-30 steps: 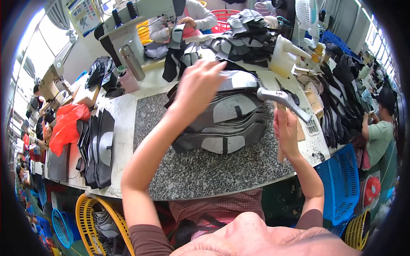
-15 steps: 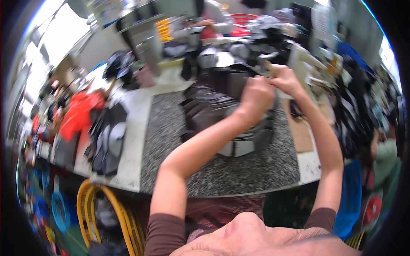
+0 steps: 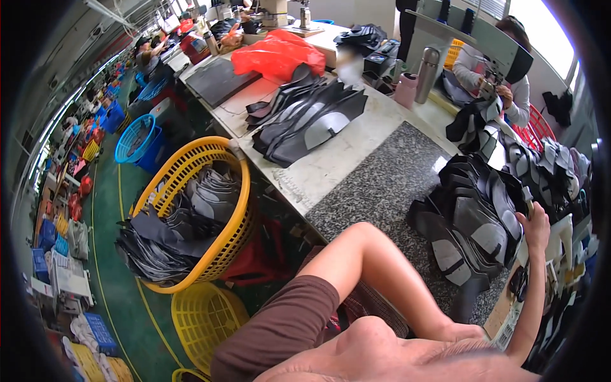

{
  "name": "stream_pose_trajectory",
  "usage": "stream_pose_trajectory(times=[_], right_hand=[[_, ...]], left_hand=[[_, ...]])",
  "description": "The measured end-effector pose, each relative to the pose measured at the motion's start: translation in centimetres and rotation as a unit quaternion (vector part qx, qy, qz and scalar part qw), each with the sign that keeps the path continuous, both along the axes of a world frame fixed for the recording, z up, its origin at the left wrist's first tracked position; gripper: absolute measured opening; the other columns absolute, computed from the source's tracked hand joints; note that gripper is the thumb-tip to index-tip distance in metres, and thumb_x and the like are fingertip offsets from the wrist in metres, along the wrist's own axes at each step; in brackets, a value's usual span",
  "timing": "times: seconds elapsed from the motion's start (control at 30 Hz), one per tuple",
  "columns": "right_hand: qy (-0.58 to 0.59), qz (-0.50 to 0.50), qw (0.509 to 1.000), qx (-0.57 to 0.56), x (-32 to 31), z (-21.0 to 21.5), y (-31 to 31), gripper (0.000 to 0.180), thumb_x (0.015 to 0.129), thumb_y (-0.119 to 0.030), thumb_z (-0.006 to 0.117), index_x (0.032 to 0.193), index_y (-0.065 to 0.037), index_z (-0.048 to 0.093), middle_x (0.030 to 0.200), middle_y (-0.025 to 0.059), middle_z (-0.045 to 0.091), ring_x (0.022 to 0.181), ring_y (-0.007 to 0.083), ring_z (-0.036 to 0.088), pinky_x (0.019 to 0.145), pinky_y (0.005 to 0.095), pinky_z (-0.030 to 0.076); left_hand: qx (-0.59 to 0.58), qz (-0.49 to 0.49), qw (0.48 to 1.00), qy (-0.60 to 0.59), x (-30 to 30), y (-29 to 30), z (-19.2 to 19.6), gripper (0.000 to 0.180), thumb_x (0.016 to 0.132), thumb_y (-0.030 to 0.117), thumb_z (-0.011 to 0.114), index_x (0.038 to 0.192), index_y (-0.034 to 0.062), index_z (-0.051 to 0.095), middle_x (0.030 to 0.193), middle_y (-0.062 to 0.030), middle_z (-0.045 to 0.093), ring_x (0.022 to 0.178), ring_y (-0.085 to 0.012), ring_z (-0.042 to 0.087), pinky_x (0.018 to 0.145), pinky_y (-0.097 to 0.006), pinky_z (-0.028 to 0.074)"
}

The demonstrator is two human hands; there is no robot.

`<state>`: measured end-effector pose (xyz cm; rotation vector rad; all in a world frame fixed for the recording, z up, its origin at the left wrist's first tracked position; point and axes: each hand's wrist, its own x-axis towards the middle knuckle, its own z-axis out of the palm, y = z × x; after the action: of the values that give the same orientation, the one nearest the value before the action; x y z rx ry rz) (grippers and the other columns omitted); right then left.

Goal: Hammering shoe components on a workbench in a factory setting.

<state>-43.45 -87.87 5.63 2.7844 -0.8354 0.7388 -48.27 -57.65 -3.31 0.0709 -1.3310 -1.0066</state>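
Observation:
Fanned dark grey and black shoe-upper pieces (image 3: 468, 216), some with light grey patches, lie piled on the right of the speckled stone slab (image 3: 375, 184). Beyond the pile's right side is my right hand (image 3: 536, 227), closed around a slim tool with a pale handle (image 3: 527, 196); its working end is too small to make out. My left arm bends across in front of me. Low at the slab's near edge, my left hand (image 3: 468, 332) looks curled, its fingers mostly hidden. A blurred dark grey piece (image 3: 468, 300) rises from it and seems to be held there.
More uppers (image 3: 309, 118) lie on the white table beside a red plastic bag (image 3: 280, 54). A yellow basket (image 3: 245, 184) full of pieces stands at the table's left edge. A pink bottle (image 3: 405, 89) and a steel flask (image 3: 428, 73) stand behind. A person (image 3: 522, 89) works at a machine opposite.
The view has swung left, showing the baskets and aisle. My hands, together over the pile before, are now apart: left low at the near edge, right at the pile's far side.

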Motion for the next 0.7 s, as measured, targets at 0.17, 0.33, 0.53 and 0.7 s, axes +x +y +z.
stream_pose_trajectory(times=[0.17, 0.33, 0.53, 0.7], right_hand=[[-0.05, -0.019, 0.997, 0.056, -0.8, 0.4, 4.5, 0.04, 0.091, -0.031, 0.081, 0.107, 0.001, 0.063, 0.082, 0.0142, 0.065, 0.076, 0.0309, 0.066, 0.068, 0.0439, 0.051], [-0.118, 0.104, 0.816, 0.557, -13.5, -2.9, 13.8, 0.033, 0.107, -0.033, 0.062, 0.107, 0.0, 0.066, 0.079, -0.0049, 0.054, 0.068, 0.008, 0.047, 0.059, 0.0256, 0.039], [0.087, 0.044, 0.773, 0.627, -13.7, -4.0, 28.9, 0.023, 0.107, -0.022, 0.058, 0.098, -0.001, 0.056, 0.067, 0.0045, 0.051, 0.056, 0.0182, 0.045, 0.056, 0.0352, 0.041], [0.044, 0.021, 0.762, 0.646, -14.8, -5.8, 30.5, 0.016, 0.101, -0.015, 0.065, 0.1, -0.002, 0.056, 0.074, 0.0226, 0.058, 0.07, 0.0452, 0.058, 0.062, 0.0438, 0.047]], left_hand=[[0.19, 0.137, 0.78, -0.58, 12.9, 7.4, 1.1, 0.062, 0.074, 0.056, 0.085, 0.107, 0.0062, 0.069, 0.093, -0.0181, 0.074, 0.091, -0.042, 0.072, 0.074, -0.053, 0.056], [0.291, 0.094, 0.766, -0.565, 21.8, 13.1, -1.6, 0.062, 0.086, 0.053, 0.078, 0.125, 0.0071, 0.068, 0.101, -0.0204, 0.074, 0.099, -0.0415, 0.07, 0.083, -0.051, 0.054], [0.323, 0.117, 0.666, -0.662, 24.2, 13.6, 1.5, 0.059, 0.087, 0.038, 0.077, 0.126, -0.0037, 0.064, 0.113, -0.0236, 0.07, 0.11, -0.0406, 0.067, 0.095, -0.048, 0.053], [0.292, 0.226, 0.773, -0.517, 18.4, 9.8, -0.3, 0.053, 0.09, 0.025, 0.077, 0.13, -0.0065, 0.064, 0.115, -0.0235, 0.071, 0.108, -0.0393, 0.069, 0.096, -0.046, 0.054]])
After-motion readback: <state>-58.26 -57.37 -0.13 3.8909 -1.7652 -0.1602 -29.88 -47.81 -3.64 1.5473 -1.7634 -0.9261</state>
